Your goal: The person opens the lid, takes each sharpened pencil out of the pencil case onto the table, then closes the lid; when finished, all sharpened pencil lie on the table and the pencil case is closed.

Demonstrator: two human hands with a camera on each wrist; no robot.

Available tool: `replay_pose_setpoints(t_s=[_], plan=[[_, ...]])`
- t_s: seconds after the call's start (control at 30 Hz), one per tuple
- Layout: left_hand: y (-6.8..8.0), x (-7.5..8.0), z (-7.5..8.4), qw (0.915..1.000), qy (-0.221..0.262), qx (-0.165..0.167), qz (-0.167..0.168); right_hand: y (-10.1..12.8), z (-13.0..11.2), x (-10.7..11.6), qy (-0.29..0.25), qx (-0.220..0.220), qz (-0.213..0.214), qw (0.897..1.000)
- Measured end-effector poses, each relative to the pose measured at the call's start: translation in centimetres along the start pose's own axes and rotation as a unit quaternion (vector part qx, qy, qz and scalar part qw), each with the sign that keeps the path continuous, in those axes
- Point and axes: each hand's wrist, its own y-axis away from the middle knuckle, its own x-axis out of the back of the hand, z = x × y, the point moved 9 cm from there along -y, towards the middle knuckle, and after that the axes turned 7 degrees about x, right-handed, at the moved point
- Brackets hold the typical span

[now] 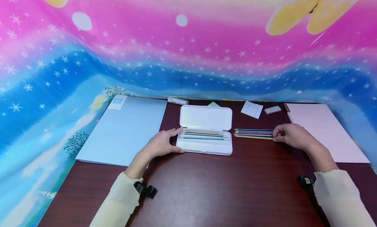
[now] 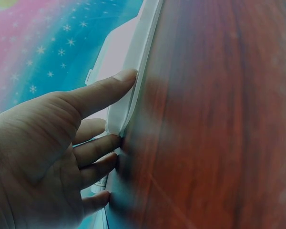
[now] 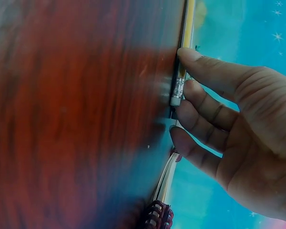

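1. White plastic pencil case (image 1: pixel 205 130) lying open at mid-tabletop (image 1: pixel 224 187), lid folded back toward the far edge, tray toward the person, long axis running left to right.
2. Inside the tray, a few pencils (image 1: pixel 204 135) laid parallel to that long axis.
3. Left hand (image 1: pixel 161 144) set against the case's left end: thumb straight along the near corner, fingers (image 2: pixel 101 150) touching the short end, extended rather than curled round anything. Probably bracing, so the light case stays put on the smooth wood.
4. Right of the case, a row of coloured pencils (image 1: pixel 254 133) side by side on the tabletop, parallel to the case, sharpened tips toward it, blunt ends away.
5. Right hand (image 1: pixel 290 137) at those blunt ends, fingers (image 3: pixel 200 121) half-bent; thumb and index fingertip pinching the eraser end of the nearest, yellow pencil (image 3: pixel 185 45), as the right wrist view shows. Sensible spot to grip, judging by the layout: free ends, tips already aimed at the tray.
6. Left of the case, a pale blue folder (image 1: pixel 125 129) lying flat; right of the pencil row, a pink spiral notebook (image 1: pixel 324 130).
7. Beyond the case, near the far edge: a glue stick (image 1: pixel 177 101), a small printed card (image 1: pixel 251 109), a white eraser (image 1: pixel 272 109).
8. Behind all, a pink-and-blue starry cloth (image 1: pixel 188 50) as backdrop.
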Motion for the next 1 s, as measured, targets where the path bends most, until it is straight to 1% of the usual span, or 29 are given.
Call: replay_pose_setpoints(t_s=[0.1, 0.2, 0.33, 0.43, 0.63, 0.73, 0.87, 0.93, 1.0], plan=[[0.0, -0.1, 0.2, 1.0000, 0.004, -0.001, -0.002, 0.4, -0.1, 0.4, -0.001, -0.002, 0.005, 1.000], [0.1, -0.2, 0.2, 1.0000, 0.006, -0.001, -0.005, 0.8, -0.6, 1.3, -0.009, 0.003, 0.021, 1.000], [0.1, -0.1, 0.0, 1.0000, 0.003, 0.002, -0.001, 0.8, -2.3, 2.8, -0.018, 0.023, 0.046, 0.999], [0.1, 0.0, -0.1, 1.0000, 0.000, 0.004, 0.001, 0.5, -3.9, 3.2, -0.026, 0.039, 0.056, 0.997], [-0.1, 0.1, 0.2, 1.0000, -0.003, 0.000, -0.001, -0.8, -7.9, 2.4, -0.038, 0.081, 0.071, 0.993], [-0.2, 0.0, 0.4, 1.0000, -0.002, -0.005, -0.001, -1.8, -9.9, 1.7, -0.051, 0.096, 0.070, 0.992], [0.0, -0.1, 0.2, 1.0000, -0.006, -0.001, 0.000, -3.6, -12.7, 0.2, -0.076, 0.112, 0.050, 0.990], [0.0, 0.0, 0.2, 1.0000, -0.008, 0.002, 0.004, -4.4, -14.4, -0.5, -0.083, 0.128, 0.034, 0.988], [0.0, 0.3, 0.3, 0.9999, -0.011, -0.002, 0.012, -5.2, -16.2, -1.2, -0.082, 0.147, 0.015, 0.986]])
